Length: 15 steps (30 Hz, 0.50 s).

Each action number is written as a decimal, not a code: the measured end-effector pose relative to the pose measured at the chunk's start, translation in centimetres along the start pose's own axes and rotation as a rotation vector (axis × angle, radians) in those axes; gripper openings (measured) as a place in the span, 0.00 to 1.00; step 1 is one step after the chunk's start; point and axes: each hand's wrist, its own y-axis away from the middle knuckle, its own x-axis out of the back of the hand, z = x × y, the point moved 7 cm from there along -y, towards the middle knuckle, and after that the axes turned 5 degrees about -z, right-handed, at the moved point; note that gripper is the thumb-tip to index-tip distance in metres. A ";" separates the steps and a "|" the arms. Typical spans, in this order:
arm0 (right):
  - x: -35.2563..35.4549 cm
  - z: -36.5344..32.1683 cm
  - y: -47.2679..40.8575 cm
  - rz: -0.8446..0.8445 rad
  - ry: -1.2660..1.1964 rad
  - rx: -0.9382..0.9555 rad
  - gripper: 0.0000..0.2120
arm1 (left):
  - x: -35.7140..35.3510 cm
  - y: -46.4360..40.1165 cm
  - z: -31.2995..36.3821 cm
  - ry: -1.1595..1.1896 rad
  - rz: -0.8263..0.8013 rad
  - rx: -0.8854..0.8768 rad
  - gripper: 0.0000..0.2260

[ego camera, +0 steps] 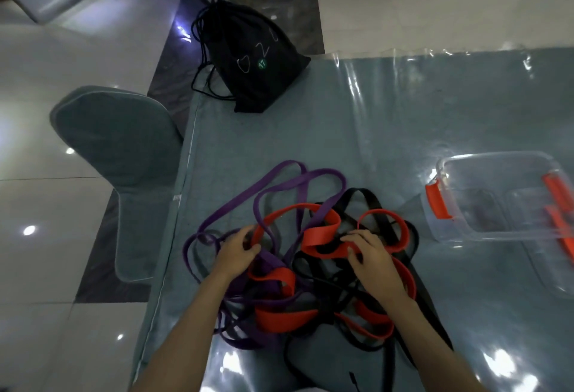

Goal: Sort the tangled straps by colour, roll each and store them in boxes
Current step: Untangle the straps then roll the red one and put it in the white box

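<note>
the tangled straps (298,255), purple, red and black, are lying near the table's (388,130) near-left edge. left hand (237,250) is gripping a red loop; right hand (371,256) is pinching another red band. clear boxes (503,196) are sitting right.

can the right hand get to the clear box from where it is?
Probably yes. The right hand rests on the red strap in the tangle, and the clear box sits open-topped on its right, with only bare table between them.
</note>
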 end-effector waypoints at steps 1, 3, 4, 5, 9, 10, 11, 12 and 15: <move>-0.1 -0.4 0.0 -0.012 -0.025 -0.006 0.13 | -0.3 -0.2 0.3 0.039 -0.053 0.021 0.28; -0.6 -1.1 -0.3 -0.046 -0.085 -0.020 0.12 | -0.5 -1.0 0.1 0.005 -0.127 0.077 0.40; -0.8 -1.2 -0.7 -0.055 -0.114 -0.031 0.12 | -0.5 -1.2 0.3 -0.091 -0.146 0.102 0.44; -1.0 -1.3 -1.2 -0.051 -0.143 -0.048 0.13 | -0.4 -1.6 0.3 -0.155 -0.142 0.119 0.45; -0.7 -0.7 -4.3 0.033 -0.259 -0.183 0.13 | 1.1 -3.0 2.7 -0.149 0.019 0.136 0.35; -0.7 -0.3 -5.3 0.044 -0.272 -0.232 0.13 | 1.4 -3.2 3.1 -0.198 0.063 0.153 0.33; -0.9 0.3 -6.4 0.041 -0.273 -0.284 0.13 | 1.5 -3.4 3.4 -0.241 0.098 0.178 0.32; -1.2 1.0 -7.4 0.018 -0.271 -0.344 0.15 | 1.5 -3.4 3.7 -0.284 0.129 0.209 0.32; -2.9 3.3 -10.0 -0.082 -0.343 -0.529 0.20 | 1.3 -3.2 4.7 -0.318 0.286 0.243 0.27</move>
